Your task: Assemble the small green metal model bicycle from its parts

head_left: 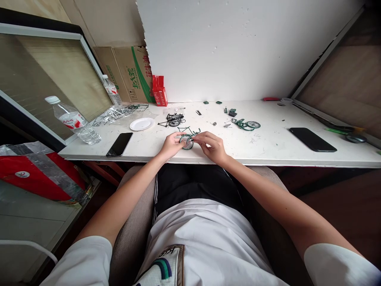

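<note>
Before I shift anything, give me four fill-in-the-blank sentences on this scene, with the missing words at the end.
1. The round, spoked green part between the left hand and the right hand is a ____.
2. The plate lies on the person's ____ side.
3. The cap of the near water bottle is ____.
4. The small upright box by the cardboard is mainly ____.

Missing words: wheel; left; white; red.

ok so the model bike [187, 142] is dark green, counter [268, 154]'s white with dark scuffs, left phone [119, 144] and right phone [312, 139] both black. Far left, tan carton [123, 71] with a green stripe and red lettering, plus a red box [160, 96].
</note>
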{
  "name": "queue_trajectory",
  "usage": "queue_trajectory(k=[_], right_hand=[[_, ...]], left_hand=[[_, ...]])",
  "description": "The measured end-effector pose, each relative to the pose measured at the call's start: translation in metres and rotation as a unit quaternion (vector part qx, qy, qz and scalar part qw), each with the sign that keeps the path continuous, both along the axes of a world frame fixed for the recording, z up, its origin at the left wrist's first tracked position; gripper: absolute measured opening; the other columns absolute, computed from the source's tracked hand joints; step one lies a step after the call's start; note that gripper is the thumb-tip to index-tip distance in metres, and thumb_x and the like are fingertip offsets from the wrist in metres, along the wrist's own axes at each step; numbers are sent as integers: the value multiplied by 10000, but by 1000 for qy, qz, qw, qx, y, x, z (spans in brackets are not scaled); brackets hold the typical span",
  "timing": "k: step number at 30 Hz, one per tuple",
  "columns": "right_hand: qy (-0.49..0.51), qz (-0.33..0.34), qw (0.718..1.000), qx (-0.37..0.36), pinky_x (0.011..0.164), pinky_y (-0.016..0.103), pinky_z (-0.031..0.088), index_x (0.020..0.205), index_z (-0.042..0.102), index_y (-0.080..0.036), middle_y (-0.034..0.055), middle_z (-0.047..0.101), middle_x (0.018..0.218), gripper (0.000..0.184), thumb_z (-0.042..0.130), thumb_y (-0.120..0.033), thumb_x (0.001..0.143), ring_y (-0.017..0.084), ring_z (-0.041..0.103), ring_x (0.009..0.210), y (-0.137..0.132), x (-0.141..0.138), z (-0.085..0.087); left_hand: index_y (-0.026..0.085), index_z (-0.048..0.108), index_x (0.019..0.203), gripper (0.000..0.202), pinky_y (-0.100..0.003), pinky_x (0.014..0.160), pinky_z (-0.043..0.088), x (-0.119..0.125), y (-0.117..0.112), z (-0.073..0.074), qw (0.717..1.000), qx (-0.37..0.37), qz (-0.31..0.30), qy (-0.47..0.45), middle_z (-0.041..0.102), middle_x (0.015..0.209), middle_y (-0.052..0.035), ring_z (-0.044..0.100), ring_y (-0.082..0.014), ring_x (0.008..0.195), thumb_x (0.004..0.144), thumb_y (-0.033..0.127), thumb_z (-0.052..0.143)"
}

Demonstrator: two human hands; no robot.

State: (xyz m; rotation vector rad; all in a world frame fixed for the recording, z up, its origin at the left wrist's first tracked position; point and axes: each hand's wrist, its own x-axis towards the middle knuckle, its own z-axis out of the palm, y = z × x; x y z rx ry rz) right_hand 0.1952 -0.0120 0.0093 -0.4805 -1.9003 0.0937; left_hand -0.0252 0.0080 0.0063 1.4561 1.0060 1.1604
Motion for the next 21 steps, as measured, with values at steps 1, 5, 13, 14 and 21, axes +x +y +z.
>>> queue_trajectory(k=[1, 5, 13, 14, 21], right_hand=[[-3, 7, 1000, -1, 843, 371, 651, 1298, 755, -274, 101, 780, 1105, 312, 560, -202, 1065, 218, 762, 996, 0, 0, 0], [-19, 13, 1000, -1, 904, 395, 657, 1278, 762, -283, 85, 804, 1132, 300, 584, -200, 1052, 227, 772, 1049, -1, 1, -1], [-12, 17, 1000, -4, 860, 354, 659, 1261, 759, -264, 77, 801, 1074, 334, 525, -153, 1050, 203, 777, 989, 0, 1, -1], [-18, 22, 1000, -9, 876, 357, 658, 1271, 749, -258, 75, 803, 1082, 357, 486, -145, 1058, 198, 778, 991, -1, 1, 0], [-21, -47, 997, -60, 785, 358, 636, 1260, 700, -248, 105, 764, 1106, 289, 478, -311, 1086, 213, 739, 910, -8, -1, 9]], left_hand=[[125, 675, 1296, 537, -368, 877, 610, 0, 0, -1, 1000, 0, 1, 0, 822, 979, -125, 782, -226, 868, 800, 245, 841], [128, 678, 1296, 527, -371, 883, 607, -1, 0, -2, 1000, 5, -2, -2, 821, 969, -121, 783, -228, 871, 807, 245, 836], [125, 673, 1286, 530, -381, 899, 602, 0, 0, -1, 1000, -3, -4, -8, 819, 969, -121, 780, -228, 871, 797, 238, 844], [126, 672, 1287, 534, -386, 907, 601, 0, 0, -1, 1000, -2, -4, -7, 818, 963, -117, 779, -226, 867, 795, 238, 845], [126, 669, 1286, 540, -405, 942, 603, 1, 1, -3, 1000, 1, 7, -22, 817, 1006, -130, 783, -227, 897, 782, 233, 832]])
